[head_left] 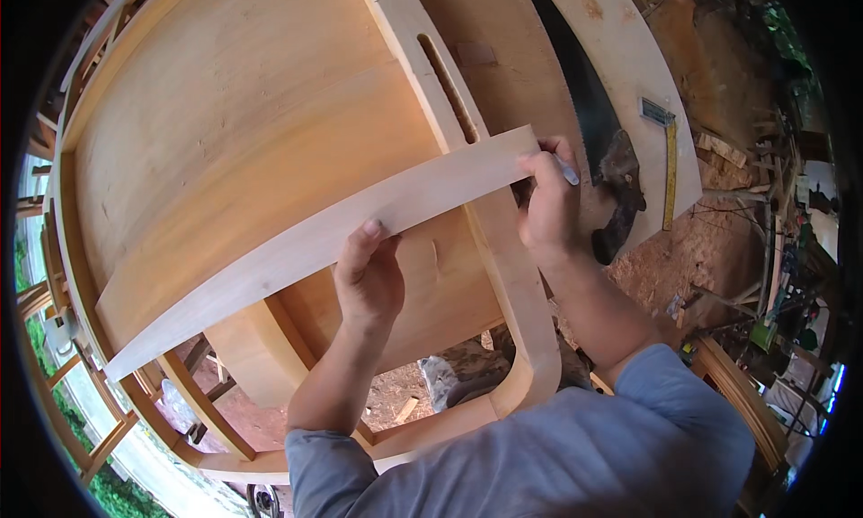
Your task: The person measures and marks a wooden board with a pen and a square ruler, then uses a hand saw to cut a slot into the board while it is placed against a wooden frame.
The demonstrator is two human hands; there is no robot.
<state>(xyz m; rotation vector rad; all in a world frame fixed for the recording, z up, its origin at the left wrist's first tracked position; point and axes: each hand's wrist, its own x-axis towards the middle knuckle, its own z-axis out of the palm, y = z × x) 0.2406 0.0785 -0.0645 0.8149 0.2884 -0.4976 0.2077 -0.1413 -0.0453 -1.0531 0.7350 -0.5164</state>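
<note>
A long, pale wooden strip [297, 248] lies slantwise across a large wooden frame [530, 311] with a rounded near corner. Its narrow end points to the lower left, its square end to the upper right. My left hand [370, 280] grips the strip's near edge around the middle, thumb on top and fingers hidden beneath. Close to the square end, my right hand [550, 199] pinches the strip between thumb and fingers. A pen-like thing with a whitish end [570, 174] sticks out from that same hand.
Right of the frame, a handsaw [620, 172] with a dark blade rests on a board [670, 86], beside a try square [670, 158] with a yellow blade. A long slot [447, 86] is cut in the frame's rail. Wood scraps [724, 149] litter the ground at right.
</note>
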